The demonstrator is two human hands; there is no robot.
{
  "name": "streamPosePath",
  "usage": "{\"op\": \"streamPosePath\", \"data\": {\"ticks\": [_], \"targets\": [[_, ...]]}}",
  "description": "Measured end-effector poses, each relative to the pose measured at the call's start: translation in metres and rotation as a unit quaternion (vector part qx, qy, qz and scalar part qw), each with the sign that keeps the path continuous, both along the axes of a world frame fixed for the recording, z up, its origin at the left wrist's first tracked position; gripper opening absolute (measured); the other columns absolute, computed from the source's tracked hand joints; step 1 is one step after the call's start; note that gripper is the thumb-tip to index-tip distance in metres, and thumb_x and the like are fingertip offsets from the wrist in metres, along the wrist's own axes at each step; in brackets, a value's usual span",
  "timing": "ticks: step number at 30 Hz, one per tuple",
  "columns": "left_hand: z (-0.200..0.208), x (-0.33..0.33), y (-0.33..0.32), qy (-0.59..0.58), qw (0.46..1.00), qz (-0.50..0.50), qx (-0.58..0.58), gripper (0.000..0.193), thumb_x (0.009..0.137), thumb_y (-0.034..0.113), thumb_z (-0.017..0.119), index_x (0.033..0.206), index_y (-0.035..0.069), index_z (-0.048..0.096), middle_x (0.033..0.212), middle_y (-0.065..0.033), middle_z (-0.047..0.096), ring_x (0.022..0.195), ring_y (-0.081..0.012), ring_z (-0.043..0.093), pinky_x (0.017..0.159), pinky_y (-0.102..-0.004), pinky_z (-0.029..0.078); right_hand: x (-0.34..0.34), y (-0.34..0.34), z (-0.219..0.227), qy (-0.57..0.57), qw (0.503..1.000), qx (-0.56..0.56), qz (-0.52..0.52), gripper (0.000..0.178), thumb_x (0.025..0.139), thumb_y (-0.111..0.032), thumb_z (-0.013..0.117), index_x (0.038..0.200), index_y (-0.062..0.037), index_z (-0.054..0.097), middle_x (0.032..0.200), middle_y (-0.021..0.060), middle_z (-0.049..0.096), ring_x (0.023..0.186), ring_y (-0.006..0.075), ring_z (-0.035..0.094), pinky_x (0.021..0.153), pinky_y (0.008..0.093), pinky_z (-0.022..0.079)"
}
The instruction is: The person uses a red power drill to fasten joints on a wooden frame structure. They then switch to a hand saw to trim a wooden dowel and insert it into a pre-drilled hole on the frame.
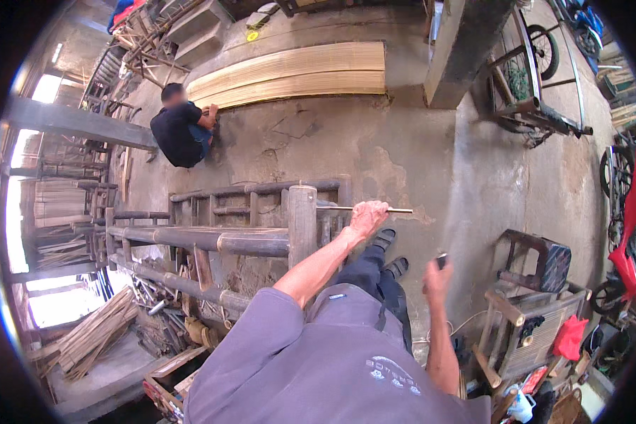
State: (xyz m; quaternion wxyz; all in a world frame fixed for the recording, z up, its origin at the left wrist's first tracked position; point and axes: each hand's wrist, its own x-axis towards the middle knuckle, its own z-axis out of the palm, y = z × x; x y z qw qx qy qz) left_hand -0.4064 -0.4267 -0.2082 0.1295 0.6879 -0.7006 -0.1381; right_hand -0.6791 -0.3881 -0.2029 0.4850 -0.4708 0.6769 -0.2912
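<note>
The left hand (368,218) is closed around a thin pale rod (374,209), gripping it near mid-length. The rod lies roughly level, its long axis running left to right across the view — one end passes behind the upright post (302,225) of a dark bamboo frame (212,240), the other projects free to the right over the concrete floor (431,162). The right hand (437,277) is raised lower and to the right, well apart from the rod, closed on a small dark object (442,261) (too small to identify). The left hand is therefore on the rod; the right is the farther of the two.

Surroundings: the frame's thick horizontal poles lie left of the left hand, with the post just beside it. The person's sandalled feet (390,253) stand below the rod. A second person (180,133) in dark clothing crouches well apart at upper left, next to a mat of pale split slats (290,71) laid on the floor. A small wooden chair (533,263) stands to the right, with a red bag (571,336) below it. Loose bamboo strips (95,332) are bundled at lower left — clear of both hands.
</note>
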Motion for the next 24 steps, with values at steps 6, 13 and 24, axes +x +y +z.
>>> {"op": "streamPosePath", "data": {"ticks": [6,13,24], "targets": [[0.008,-0.001,-0.020,-0.010,1.000,-0.007,-0.002,0.010,0.083,0.023,0.059,0.079,0.013,0.058,0.073,-0.0085,0.062,0.072,-0.0278,0.065,0.060,-0.0429,0.049,0.048,0.006,0.010,-0.013,0.958,-0.083,-0.275,0.013,0.078,-0.012,0.057,0.087,-0.0020,0.053,0.071,0.0063,0.055,0.065,0.0200,0.055,0.062,0.0356,0.046],[-0.005,0.006,-0.012,-0.011,1.000,0.000,-0.017,0.010,0.082,0.021,0.058,0.077,0.012,0.058,0.071,-0.0091,0.061,0.072,-0.0280,0.064,0.060,-0.0431,0.049,0.008,-0.024,0.021,-0.070,0.978,0.043,-0.189,0.009,0.079,-0.011,0.056,0.079,-0.0027,0.052,0.074,0.0060,0.057,0.070,0.0187,0.055,0.066,0.0338,0.047],[0.002,0.004,0.004,-0.003,1.000,-0.003,0.007,0.013,0.083,0.023,0.059,0.077,0.012,0.058,0.072,-0.0100,0.063,0.072,-0.0280,0.066,0.060,-0.0416,0.051,0.013,0.001,0.035,-0.017,0.982,0.160,-0.100,0.025,0.075,-0.013,0.062,0.096,0.0005,0.057,0.080,0.0155,0.062,0.073,0.0284,0.062,0.070,0.0390,0.050]]}}
